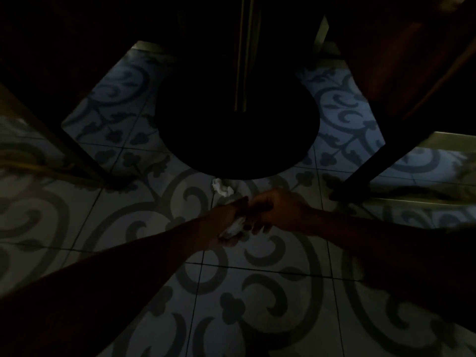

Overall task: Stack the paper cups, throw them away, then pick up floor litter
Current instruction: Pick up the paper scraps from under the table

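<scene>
The scene is dim, under a table. A crumpled white paper scrap lies on the patterned floor tiles just in front of the round table base. My left hand and my right hand meet a little nearer than that scrap. Between them sits a second crumpled white tissue, held in the left hand's fingers with the right hand's fingers touching it. Which hand bears its weight is hard to tell in the dark. No paper cups are in sight.
A dark round table base with a central post stands straight ahead. Chair legs slant down at the left and the right. Patterned tile floor spreads below my arms.
</scene>
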`<state>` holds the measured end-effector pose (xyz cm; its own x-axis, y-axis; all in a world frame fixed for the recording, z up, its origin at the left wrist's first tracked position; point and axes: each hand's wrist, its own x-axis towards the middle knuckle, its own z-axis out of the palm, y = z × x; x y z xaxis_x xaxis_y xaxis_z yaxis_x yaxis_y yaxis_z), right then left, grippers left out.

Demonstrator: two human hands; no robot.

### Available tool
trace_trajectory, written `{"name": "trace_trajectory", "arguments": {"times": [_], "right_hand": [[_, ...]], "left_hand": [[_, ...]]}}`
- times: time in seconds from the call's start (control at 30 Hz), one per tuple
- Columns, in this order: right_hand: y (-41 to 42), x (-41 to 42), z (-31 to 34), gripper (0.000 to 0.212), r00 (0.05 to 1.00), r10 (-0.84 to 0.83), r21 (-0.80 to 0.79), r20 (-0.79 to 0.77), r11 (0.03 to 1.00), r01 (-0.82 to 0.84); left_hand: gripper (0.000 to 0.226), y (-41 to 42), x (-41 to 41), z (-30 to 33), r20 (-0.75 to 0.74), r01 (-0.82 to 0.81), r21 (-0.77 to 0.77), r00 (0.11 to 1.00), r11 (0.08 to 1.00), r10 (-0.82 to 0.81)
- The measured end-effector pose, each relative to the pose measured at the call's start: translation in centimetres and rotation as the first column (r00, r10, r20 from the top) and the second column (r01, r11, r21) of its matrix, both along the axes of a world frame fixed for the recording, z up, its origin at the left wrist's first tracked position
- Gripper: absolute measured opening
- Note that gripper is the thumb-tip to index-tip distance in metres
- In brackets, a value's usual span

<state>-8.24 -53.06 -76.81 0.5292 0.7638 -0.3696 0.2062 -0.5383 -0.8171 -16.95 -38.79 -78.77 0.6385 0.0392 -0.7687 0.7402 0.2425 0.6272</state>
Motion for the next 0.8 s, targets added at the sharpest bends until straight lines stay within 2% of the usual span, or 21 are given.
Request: {"name": "trace_trajectory", "arguments": {"times": [0.07, 0.17, 0.27, 0.33, 0.43, 0.5, 0.57, 0.67, 0.8], "right_hand": [[1.3, 0.4, -0.5, 0.021, 0.998, -0.054, 0.001, 0.024, 0.999, 0.054], [3.9, 1.6, -2.6, 0.016, 0.988, -0.055, -0.040, 0.146, 0.997, 0.061], [6.5, 2.9, -5.8, 0.020, 0.921, 0.082, -0.108, 0.380, 0.993, -0.044], [8.3, 3.1, -6.8, 0.028, 0.880, 0.175, -0.203, 0.441, 0.975, -0.092], [10.2, 2.7, -7.8, 0.048, 0.843, 0.382, -0.417, 0.380, 0.884, -0.213], [10.7, 2.1, -8.0, 0.059, 0.817, 0.469, -0.480, 0.335, 0.831, -0.280], [10.9, 1.7, -8.0, 0.065, 0.795, 0.494, -0.494, 0.353, 0.820, -0.289], [10.7, 1.6, -7.5, 0.062, 0.837, 0.427, -0.485, 0.342, 0.843, -0.232], [9.2, 1.3, -5.8, 0.040, 0.867, 0.372, -0.423, 0.332, 0.880, -0.215]], "left_hand": [[0.043, 1.1, -0.4, 0.6, 0.016, -0.116, -0.003, 0.993, 0.993, 0.116], [0.033, 3.4, -1.2, 0.9, 0.035, -0.243, 0.050, 0.970, 0.969, 0.241], [0.036, 5.5, -2.7, 1.1, 0.018, -0.321, 0.095, 0.947, 0.942, 0.320], [0.039, 6.8, -4.0, 1.0, -0.004, -0.329, 0.143, 0.943, 0.934, 0.332], [0.041, 8.0, -5.5, 0.7, -0.015, -0.383, 0.177, 0.920, 0.907, 0.391], [0.042, 8.5, -6.7, 1.0, -0.019, -0.414, 0.193, 0.905, 0.890, 0.425], [0.045, 8.7, -7.5, 1.3, -0.013, -0.425, 0.189, 0.900, 0.885, 0.435], [0.047, 8.6, -7.8, 1.8, -0.003, -0.429, 0.208, 0.898, 0.879, 0.439], [0.053, 8.3, -7.5, 2.2, 0.079, -0.365, 0.174, 0.931, 0.915, 0.357]]}}
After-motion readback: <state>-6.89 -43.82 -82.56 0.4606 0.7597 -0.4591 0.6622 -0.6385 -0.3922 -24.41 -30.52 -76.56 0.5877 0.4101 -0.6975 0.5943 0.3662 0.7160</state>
